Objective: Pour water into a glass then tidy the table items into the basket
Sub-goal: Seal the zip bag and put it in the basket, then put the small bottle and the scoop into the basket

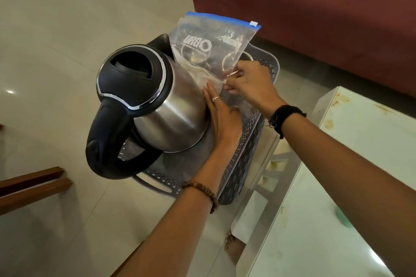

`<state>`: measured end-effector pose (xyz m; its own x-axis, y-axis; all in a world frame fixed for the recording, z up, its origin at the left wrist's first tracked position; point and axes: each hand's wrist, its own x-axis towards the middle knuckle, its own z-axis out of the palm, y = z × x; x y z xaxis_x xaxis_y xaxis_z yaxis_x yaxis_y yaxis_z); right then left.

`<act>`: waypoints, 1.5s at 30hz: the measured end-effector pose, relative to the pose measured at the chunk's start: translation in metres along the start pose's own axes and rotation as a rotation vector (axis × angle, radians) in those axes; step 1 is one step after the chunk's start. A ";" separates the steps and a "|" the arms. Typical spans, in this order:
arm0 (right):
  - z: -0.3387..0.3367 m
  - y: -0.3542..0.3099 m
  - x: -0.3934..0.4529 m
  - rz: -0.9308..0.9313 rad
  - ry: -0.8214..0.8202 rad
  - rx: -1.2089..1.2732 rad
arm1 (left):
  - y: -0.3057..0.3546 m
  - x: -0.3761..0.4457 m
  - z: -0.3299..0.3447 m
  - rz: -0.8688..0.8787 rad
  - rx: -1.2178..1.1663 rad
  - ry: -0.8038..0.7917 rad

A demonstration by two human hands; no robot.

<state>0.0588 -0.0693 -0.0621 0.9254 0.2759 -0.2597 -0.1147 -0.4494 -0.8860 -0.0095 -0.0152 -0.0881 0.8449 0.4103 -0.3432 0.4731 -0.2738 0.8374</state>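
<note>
A steel electric kettle [157, 105] with a black lid and handle stands tilted in the dark grey perforated basket [245, 148]. Behind it a clear zip bag [213, 45] with a blue seal and "URGO" print stands upright in the basket, with a glass partly visible through it. My left hand [221, 119] lies flat against the kettle's right side, fingers straight. My right hand [252, 84] pinches the bag's lower right edge. What lies under the bag is hidden.
The basket sits on the pale tiled floor beside a white table [337, 198] at the right. A dark red sofa [315, 18] fills the back. Brown wooden furniture legs [33, 184] are at the left. A bare foot [234, 249] shows below the table edge.
</note>
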 end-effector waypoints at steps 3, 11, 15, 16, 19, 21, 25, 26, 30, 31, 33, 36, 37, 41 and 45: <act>-0.012 0.010 -0.019 0.026 0.087 0.135 | 0.000 -0.004 -0.005 0.034 -0.010 -0.013; -0.049 0.058 -0.122 0.057 0.273 0.289 | 0.008 -0.100 0.021 0.343 0.002 0.013; -0.082 0.099 -0.201 0.213 0.369 0.314 | 0.000 -0.174 0.063 0.302 -0.013 -0.134; -0.092 0.111 -0.225 0.266 0.376 0.309 | -0.003 -0.195 0.074 0.274 0.000 -0.179; -0.125 0.148 -0.295 0.390 0.398 0.323 | -0.019 -0.250 0.106 0.214 0.045 -0.279; -0.146 0.170 -0.337 0.441 0.415 0.319 | -0.031 -0.281 0.123 0.190 0.096 -0.313; -0.187 0.213 -0.414 0.514 0.460 0.308 | -0.053 -0.339 0.155 0.065 0.086 -0.320; -0.196 0.223 -0.430 0.528 0.461 0.296 | -0.059 -0.350 0.162 0.034 0.086 -0.300; -0.225 0.260 -0.476 0.591 0.446 0.275 | -0.074 -0.379 0.186 0.008 0.135 -0.268; -0.231 0.268 -0.486 0.601 0.443 0.269 | -0.076 -0.384 0.191 0.022 0.161 -0.271; -0.239 0.279 -0.499 0.608 0.436 0.260 | -0.078 -0.387 0.203 0.035 0.214 -0.251; -0.241 0.289 -0.507 0.604 0.397 0.227 | -0.075 -0.382 0.219 -0.036 0.241 -0.213; -0.240 0.291 -0.506 0.602 0.371 0.217 | -0.073 -0.379 0.225 -0.079 0.239 -0.217; -0.229 0.290 -0.488 0.563 0.282 0.223 | -0.076 -0.371 0.244 -0.114 0.436 -0.212; -0.216 0.280 -0.461 0.500 0.245 0.220 | -0.082 -0.368 0.248 -0.065 0.421 -0.181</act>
<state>-0.3217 -0.5061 -0.1071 0.7933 -0.1397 -0.5926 -0.6057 -0.2802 -0.7447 -0.2970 -0.3592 -0.1360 0.8224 0.2903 -0.4894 0.5552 -0.5973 0.5788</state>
